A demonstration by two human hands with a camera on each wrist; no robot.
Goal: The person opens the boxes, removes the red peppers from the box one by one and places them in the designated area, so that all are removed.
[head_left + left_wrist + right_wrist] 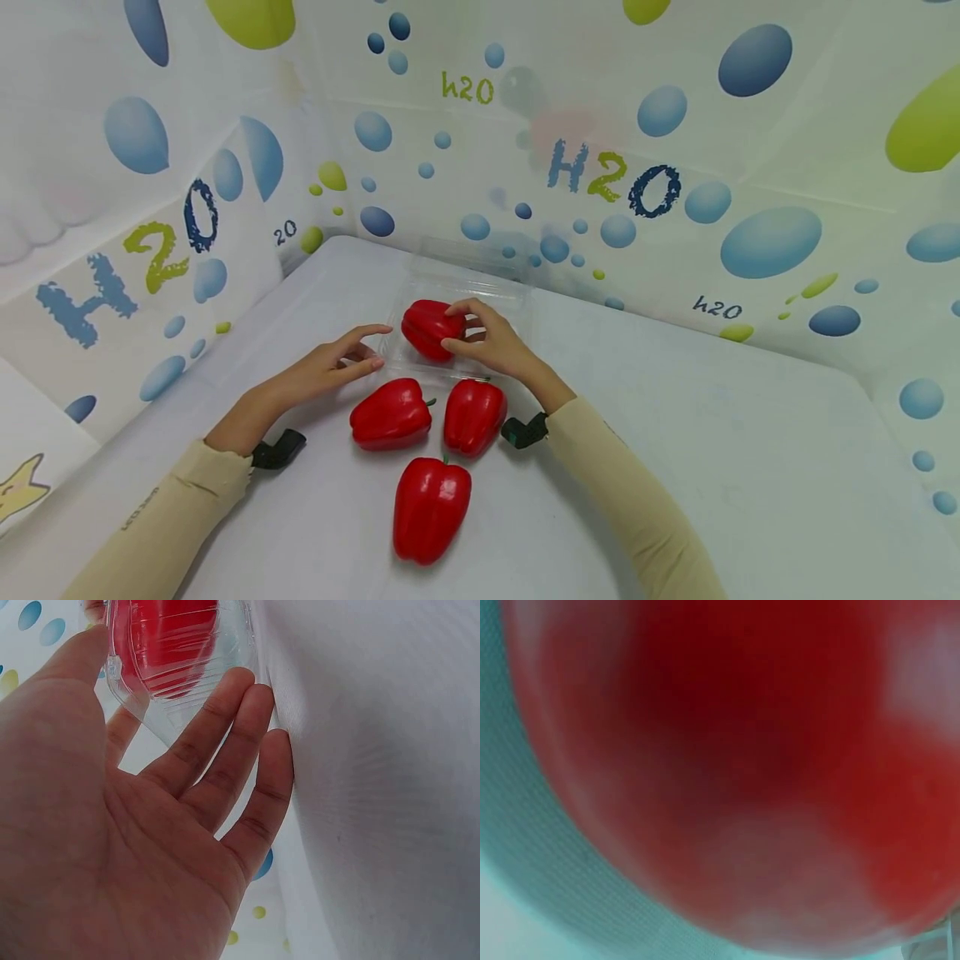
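A red bell pepper [427, 331] sits inside a clear plastic clamshell container [495, 287], whose lid stands raised at the back. My right hand [491, 337] grips this pepper from its right side, with thumb and fingers on its skin. At the container's left wall, my left hand [337, 362] has its fingers fairly straight and fingertips right at the plastic. From the left wrist, the left hand [172, 795] shows its palm, with fingers beside the container [169, 712] and the pepper [176, 645] behind the plastic.
In front of the container lie a left pepper [392, 415], a right pepper [475, 418] and a nearer pepper [431, 510] on the white table [712, 467]. A blurred red pepper [742, 772] fills the right wrist view. A patterned sheet [600, 125] hangs behind.
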